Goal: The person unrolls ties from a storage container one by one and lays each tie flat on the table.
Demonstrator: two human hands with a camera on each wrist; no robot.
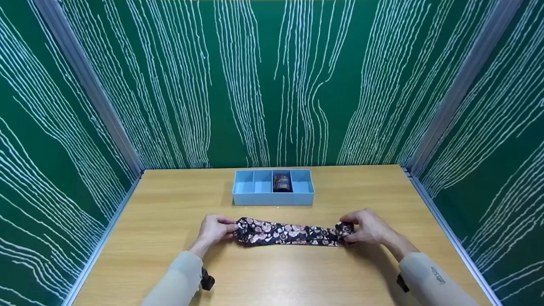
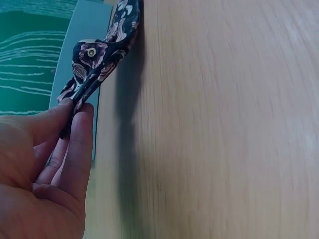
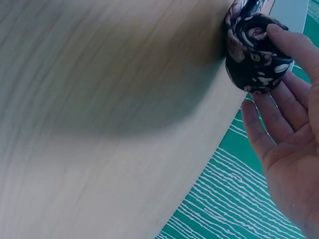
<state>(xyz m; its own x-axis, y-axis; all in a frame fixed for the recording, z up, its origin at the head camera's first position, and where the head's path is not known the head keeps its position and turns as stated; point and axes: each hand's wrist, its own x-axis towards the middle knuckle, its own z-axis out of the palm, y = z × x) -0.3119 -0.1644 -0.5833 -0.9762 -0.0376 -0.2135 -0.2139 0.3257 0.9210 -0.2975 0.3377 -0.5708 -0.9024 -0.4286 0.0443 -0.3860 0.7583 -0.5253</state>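
Note:
A dark necktie with pink and white flowers stretches between both hands, in front of the blue box. My left hand pinches its left, wider end between thumb and fingers; in the left wrist view the fingertips squeeze the folded cloth. The right end is coiled into a roll. My right hand holds this roll with the thumb on the spiral side and the fingers against the other side. The middle of the necktie spans the gap between the hands as a flat band.
A light blue divided box stands behind the necktie. Its compartment second from the right holds a dark patterned roll. Green walls with white lines enclose the wooden table at the back and sides.

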